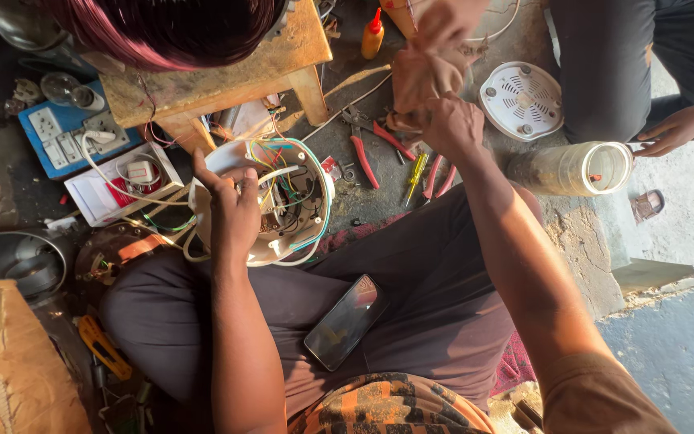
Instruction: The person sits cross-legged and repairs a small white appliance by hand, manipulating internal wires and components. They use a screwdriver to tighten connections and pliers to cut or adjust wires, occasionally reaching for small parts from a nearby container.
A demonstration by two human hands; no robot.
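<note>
Wiring fills the open white appliance base [287, 201], hiding its inner parts. Left hand [230, 210] grips the base's rim at nine o'clock, fingers [248, 186] curled over the edge and clamped on it. Right hand [451, 124], at two o'clock from the base, closes its fingers on a brown cloth [421, 76], its top blurred.

A floor-level repair workshop: pliers [365, 151], screwdrivers [417, 173], a switchboard [62, 133] lie about.
</note>
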